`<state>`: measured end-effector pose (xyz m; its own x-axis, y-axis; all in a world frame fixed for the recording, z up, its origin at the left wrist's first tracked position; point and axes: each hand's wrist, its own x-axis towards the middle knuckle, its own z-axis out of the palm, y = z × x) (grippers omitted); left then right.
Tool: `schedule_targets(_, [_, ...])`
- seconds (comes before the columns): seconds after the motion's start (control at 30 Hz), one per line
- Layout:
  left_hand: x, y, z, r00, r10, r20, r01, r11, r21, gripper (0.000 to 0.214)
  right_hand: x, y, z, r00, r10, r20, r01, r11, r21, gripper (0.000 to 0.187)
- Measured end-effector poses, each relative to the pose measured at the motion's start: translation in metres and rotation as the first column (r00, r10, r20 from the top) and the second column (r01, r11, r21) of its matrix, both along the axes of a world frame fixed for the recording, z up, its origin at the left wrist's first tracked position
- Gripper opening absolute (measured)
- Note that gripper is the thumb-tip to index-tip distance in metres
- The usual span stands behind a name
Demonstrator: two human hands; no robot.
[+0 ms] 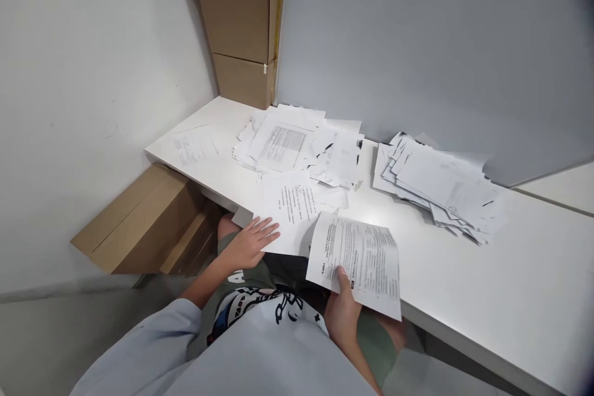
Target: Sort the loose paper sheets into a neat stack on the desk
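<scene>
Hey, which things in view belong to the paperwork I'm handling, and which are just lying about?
Part of the job:
Printed sheet under your left hand
Curved sheet in your right hand
Probably the left pile and right pile on the table

Apparently just lying about:
Stacked cardboard boxes
Lower cardboard box
Loose paper at far left, role unclear

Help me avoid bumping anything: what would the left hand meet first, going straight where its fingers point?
Likely the printed sheet that the left hand seems to touch; past that, perhaps the paper in the right hand or the left paper pile. Depth is unclear.
</scene>
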<state>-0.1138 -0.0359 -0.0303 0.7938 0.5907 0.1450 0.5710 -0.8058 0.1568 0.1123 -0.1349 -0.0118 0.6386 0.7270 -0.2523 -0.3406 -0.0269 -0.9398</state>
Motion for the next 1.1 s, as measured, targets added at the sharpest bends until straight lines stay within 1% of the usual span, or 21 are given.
schedule_targets(0.07, [0.003,-0.001,0.000,1.000,0.002,0.015,-0.002,1.000,-0.008,0.058,0.003,0.003,0.004,1.000,-0.002,0.002,0.002,1.000,-0.002,0.083])
schedule_targets(0.13, [0.006,-0.002,0.000,1.000,-0.006,0.031,0.007,1.000,-0.007,0.057,0.004,0.005,0.005,0.999,0.015,-0.048,-0.017,0.999,-0.033,0.088])
schedule_targets(0.2, [0.009,-0.005,-0.002,0.999,-0.020,0.051,0.020,1.000,-0.002,0.055,0.000,0.007,0.002,0.991,0.040,-0.127,-0.050,0.995,-0.081,0.089])
schedule_targets(0.27, [0.012,-0.009,-0.005,0.997,-0.021,0.073,0.021,1.000,0.004,0.054,-0.005,0.006,-0.003,0.982,0.064,-0.175,-0.087,0.988,-0.126,0.086])
schedule_targets(0.37, [0.017,-0.014,-0.013,0.991,0.007,0.133,-0.010,1.000,0.021,0.054,-0.009,0.005,-0.010,0.978,0.105,-0.179,-0.137,0.974,-0.179,0.082])
schedule_targets(0.47, [0.019,-0.019,-0.019,0.977,0.009,0.212,-0.017,0.999,0.034,0.052,-0.009,0.006,-0.012,0.976,0.128,-0.176,-0.164,0.964,-0.210,0.085])
schedule_targets(0.53, [0.018,-0.023,-0.022,0.969,-0.023,0.245,0.013,0.999,0.042,0.051,-0.009,0.007,-0.010,0.973,0.150,-0.175,-0.185,0.962,-0.202,0.085])
schedule_targets(0.6, [0.016,-0.028,-0.023,0.963,-0.082,0.258,0.067,0.996,0.064,0.049,-0.012,0.008,-0.007,0.972,0.162,-0.170,-0.193,0.963,-0.186,0.083])
schedule_targets(0.67, [0.012,-0.032,-0.024,0.952,-0.142,0.270,0.115,0.987,0.112,0.046,-0.015,0.008,-0.005,0.978,0.138,-0.154,-0.165,0.970,-0.179,0.082])
schedule_targets(0.73, [0.008,-0.034,-0.025,0.945,-0.171,0.279,0.126,0.977,0.173,0.042,-0.017,0.009,-0.003,0.992,0.102,-0.078,-0.115,0.976,-0.183,0.079])
schedule_targets(0.87, [-0.003,-0.028,-0.024,0.949,-0.109,0.295,0.017,0.955,0.297,0.039,-0.007,0.020,0.004,0.991,0.016,0.133,0.000,0.993,-0.118,0.074])
schedule_targets(0.97, [-0.018,-0.010,-0.016,0.951,-0.016,0.308,-0.110,0.916,0.386,0.039,0.011,0.030,0.014,0.974,-0.133,0.182,0.149,0.986,-0.076,0.079])
schedule_targets(1.03, [-0.029,0.009,-0.003,0.933,0.067,0.355,-0.230,0.868,0.441,0.038,0.027,0.033,0.023,0.941,-0.233,0.245,0.254,0.966,-0.054,0.080])
schedule_targets(1.1, [-0.038,0.034,0.018,0.892,0.151,0.425,-0.360,0.805,0.471,0.037,0.045,0.032,0.033,0.883,-0.310,0.352,0.329,0.944,0.006,0.076])
